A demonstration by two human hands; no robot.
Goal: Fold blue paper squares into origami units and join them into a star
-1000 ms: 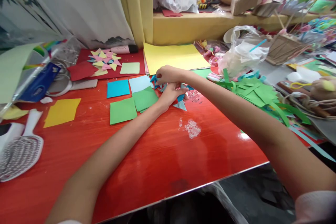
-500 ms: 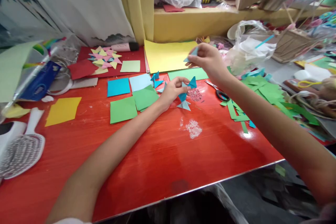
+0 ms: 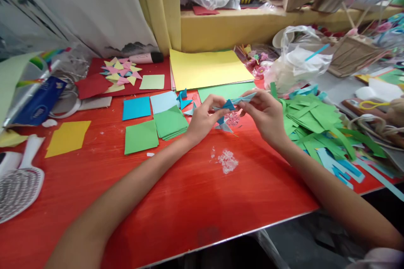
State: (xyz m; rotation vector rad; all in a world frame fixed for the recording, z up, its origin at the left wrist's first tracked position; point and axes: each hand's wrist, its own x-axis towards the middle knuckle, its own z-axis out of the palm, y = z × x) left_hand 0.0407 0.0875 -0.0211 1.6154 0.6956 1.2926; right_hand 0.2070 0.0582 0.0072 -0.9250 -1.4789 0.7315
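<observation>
My left hand (image 3: 202,121) pinches a cluster of folded blue paper triangles (image 3: 226,111) just above the red table (image 3: 176,193). My right hand (image 3: 264,114) pinches a light blue folded triangle piece (image 3: 245,99) and holds its tip against that cluster. More blue folded triangles (image 3: 184,100) lie just left of my hands. Green paper squares (image 3: 169,122), a blue square (image 3: 136,107) and a pale blue square (image 3: 162,101) lie beside them.
A large yellow sheet (image 3: 206,68) lies at the back. Green paper scraps (image 3: 312,119) pile at the right. A pink and yellow paper star (image 3: 121,71), a yellow square (image 3: 67,138), a white hairbrush (image 3: 19,180) and a blue packet (image 3: 38,101) sit left. A dried glue patch (image 3: 226,160) marks the table.
My right hand lifted a light blue triangle from the back of the table, then brought it down to the blue cluster held in my left hand.
</observation>
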